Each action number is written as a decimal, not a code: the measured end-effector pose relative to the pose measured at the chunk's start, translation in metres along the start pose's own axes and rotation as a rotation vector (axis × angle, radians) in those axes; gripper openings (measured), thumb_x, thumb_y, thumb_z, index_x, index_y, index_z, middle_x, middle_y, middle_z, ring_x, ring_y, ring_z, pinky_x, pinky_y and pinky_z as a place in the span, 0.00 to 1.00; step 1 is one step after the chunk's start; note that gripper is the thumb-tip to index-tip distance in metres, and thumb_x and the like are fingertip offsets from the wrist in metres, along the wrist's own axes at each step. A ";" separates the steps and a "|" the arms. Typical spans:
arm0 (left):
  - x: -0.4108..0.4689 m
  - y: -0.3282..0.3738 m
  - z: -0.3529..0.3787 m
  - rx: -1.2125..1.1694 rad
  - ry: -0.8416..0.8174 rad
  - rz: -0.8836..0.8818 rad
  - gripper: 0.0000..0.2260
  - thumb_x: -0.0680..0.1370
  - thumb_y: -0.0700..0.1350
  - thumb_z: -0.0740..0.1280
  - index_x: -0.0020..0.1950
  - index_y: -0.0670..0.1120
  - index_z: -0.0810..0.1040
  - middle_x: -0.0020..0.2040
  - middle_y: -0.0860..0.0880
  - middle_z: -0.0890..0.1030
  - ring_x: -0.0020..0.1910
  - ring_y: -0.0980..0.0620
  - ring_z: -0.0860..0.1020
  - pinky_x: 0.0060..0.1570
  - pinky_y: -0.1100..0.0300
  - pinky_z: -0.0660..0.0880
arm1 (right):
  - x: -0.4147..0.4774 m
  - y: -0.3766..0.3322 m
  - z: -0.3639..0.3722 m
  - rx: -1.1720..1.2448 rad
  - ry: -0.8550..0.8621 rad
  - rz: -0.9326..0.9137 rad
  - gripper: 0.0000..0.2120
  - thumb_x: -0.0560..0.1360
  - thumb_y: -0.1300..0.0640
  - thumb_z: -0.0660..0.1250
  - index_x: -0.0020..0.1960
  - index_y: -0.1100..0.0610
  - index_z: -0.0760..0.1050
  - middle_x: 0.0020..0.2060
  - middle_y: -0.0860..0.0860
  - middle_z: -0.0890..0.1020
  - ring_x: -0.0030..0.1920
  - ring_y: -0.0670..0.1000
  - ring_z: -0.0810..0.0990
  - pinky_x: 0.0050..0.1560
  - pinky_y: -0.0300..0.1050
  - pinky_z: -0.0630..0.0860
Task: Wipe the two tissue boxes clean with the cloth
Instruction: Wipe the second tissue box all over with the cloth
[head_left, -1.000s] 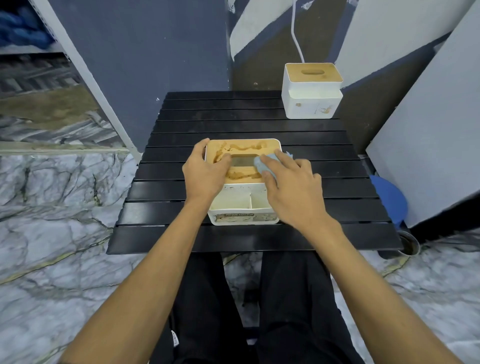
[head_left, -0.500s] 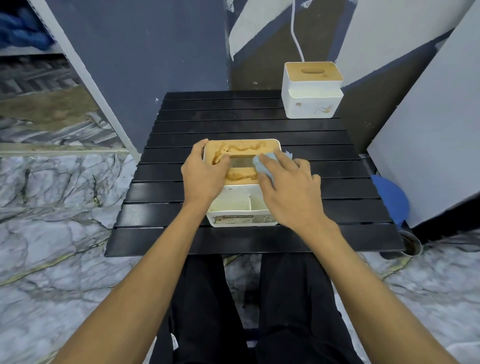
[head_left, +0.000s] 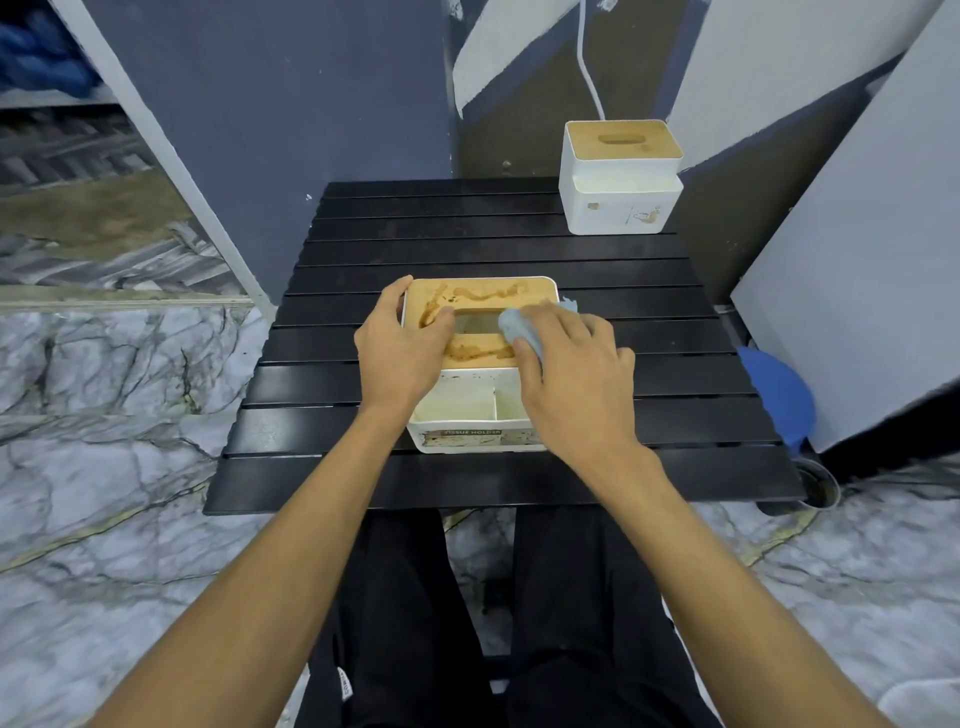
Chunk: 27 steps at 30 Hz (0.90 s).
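**Near box lid mid-wipe; far box not yet done**

Near box (head_left: 470, 400) sits front-centre on table (head_left: 467, 244), lid (head_left: 483, 299) up, w/ brown smears along the back strip & the front strip by the slot. Cloth (head_left: 519, 327), a pale blue wad, lies on the lid's right side at the slot edge. R hand (head_left: 576, 379) has fingers curled over the cloth, pressing it down. L hand (head_left: 402, 348) clamps the box's left edge, thumb on the lid, steadying it. Far box (head_left: 621, 176) stands at the back-right corner, well apart, no hand on it.

Step, as I read it: wiping the near lid, early on, since most smears remain. Next prob. needs firm strokes leftward & along the back strip, w/ L hand shifting so its corner gets done; then far box.
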<state>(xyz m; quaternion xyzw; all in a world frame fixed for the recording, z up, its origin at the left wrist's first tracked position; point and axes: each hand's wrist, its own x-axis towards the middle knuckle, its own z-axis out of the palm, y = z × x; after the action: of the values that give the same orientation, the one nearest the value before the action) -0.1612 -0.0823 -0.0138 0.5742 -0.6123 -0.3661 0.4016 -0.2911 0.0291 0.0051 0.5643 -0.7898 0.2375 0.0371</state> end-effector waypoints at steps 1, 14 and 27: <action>0.001 -0.001 0.000 0.004 -0.006 0.003 0.26 0.75 0.53 0.71 0.73 0.53 0.71 0.49 0.64 0.76 0.67 0.50 0.71 0.64 0.54 0.73 | 0.001 0.000 0.000 -0.005 0.004 -0.003 0.16 0.82 0.49 0.55 0.68 0.49 0.71 0.68 0.46 0.73 0.64 0.56 0.70 0.52 0.55 0.67; -0.001 0.003 0.000 0.003 -0.001 0.022 0.25 0.76 0.50 0.71 0.73 0.51 0.71 0.47 0.64 0.74 0.60 0.53 0.75 0.59 0.57 0.76 | 0.011 0.000 -0.003 -0.051 -0.095 -0.015 0.20 0.81 0.46 0.55 0.71 0.48 0.66 0.74 0.46 0.65 0.67 0.57 0.66 0.56 0.58 0.68; -0.001 0.005 -0.001 -0.015 -0.012 0.022 0.25 0.76 0.49 0.72 0.72 0.51 0.71 0.46 0.65 0.74 0.57 0.54 0.77 0.58 0.58 0.77 | 0.035 0.003 0.002 -0.006 -0.133 0.026 0.19 0.83 0.49 0.52 0.73 0.48 0.66 0.76 0.48 0.64 0.70 0.59 0.65 0.61 0.63 0.66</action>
<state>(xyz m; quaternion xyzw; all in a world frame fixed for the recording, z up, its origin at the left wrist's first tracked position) -0.1625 -0.0806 -0.0087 0.5622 -0.6181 -0.3698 0.4064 -0.3056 -0.0018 0.0138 0.5682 -0.7986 0.1976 -0.0169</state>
